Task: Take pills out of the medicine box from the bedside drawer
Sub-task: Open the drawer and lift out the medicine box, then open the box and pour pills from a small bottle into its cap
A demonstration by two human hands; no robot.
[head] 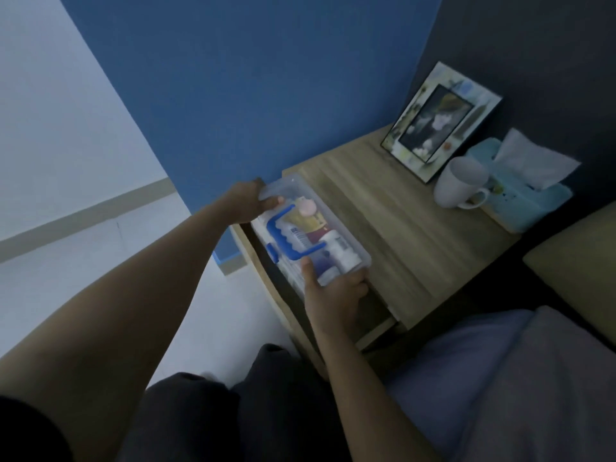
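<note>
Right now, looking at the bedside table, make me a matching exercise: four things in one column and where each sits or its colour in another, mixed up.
Things:
1. medicine box
2. mug
3. picture frame
4. tissue pack

Descriptions:
A. leaning against the dark wall
B. light blue, tissue sticking out
C. held at both ends by hands
D. white, handle toward the bed

Pairs: 1-C, 2-D, 3-A, 4-B

Both hands (253,203) (335,295) closed, arms outstretched
</note>
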